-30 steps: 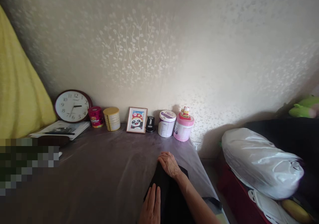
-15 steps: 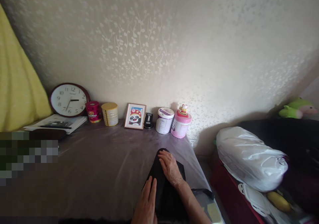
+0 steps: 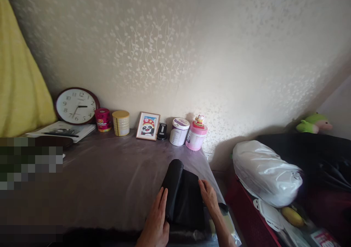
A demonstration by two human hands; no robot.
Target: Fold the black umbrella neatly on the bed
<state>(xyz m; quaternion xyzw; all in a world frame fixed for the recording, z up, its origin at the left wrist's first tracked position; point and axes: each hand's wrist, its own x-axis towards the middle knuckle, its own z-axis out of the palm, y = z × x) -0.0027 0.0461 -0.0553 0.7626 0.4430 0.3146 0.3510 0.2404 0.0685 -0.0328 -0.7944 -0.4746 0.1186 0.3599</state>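
With the black fabric (image 3: 189, 200) between the hands, brace its folded-over side evenly with the left hand (image 3: 157, 217), fingers extended, and square the opposite edge with the right hand (image 3: 210, 195), whose pinch cannot be confirmed.

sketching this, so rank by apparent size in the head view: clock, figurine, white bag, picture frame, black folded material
1. White bag
2. Black folded material
3. Clock
4. Picture frame
5. Figurine
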